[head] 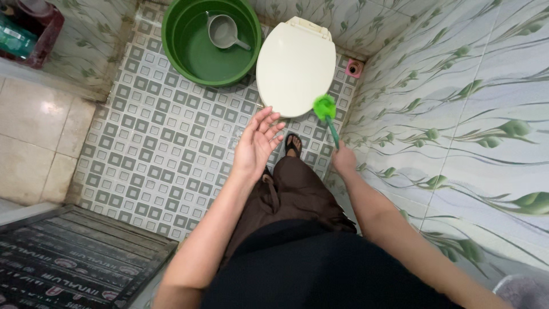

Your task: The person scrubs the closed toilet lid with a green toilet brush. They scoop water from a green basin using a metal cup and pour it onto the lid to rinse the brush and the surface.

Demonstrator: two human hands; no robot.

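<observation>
My right hand [345, 159] grips the handle of a green toilet brush [326, 109], whose bristle head hangs at the near right edge of a closed cream toilet lid [294, 66]. My left hand [257, 141] is held out flat with fingers apart, empty, just below the lid's front edge and above the patterned floor tiles. My foot in a dark sandal [293, 145] stands between the two hands.
A green basin [211, 43] of water with a grey scoop [224, 31] in it sits left of the toilet. A pink floor drain [354, 68] lies in the far corner. Leaf-patterned wall tiles close in on the right. A dark doormat [68, 260] lies at the bottom left.
</observation>
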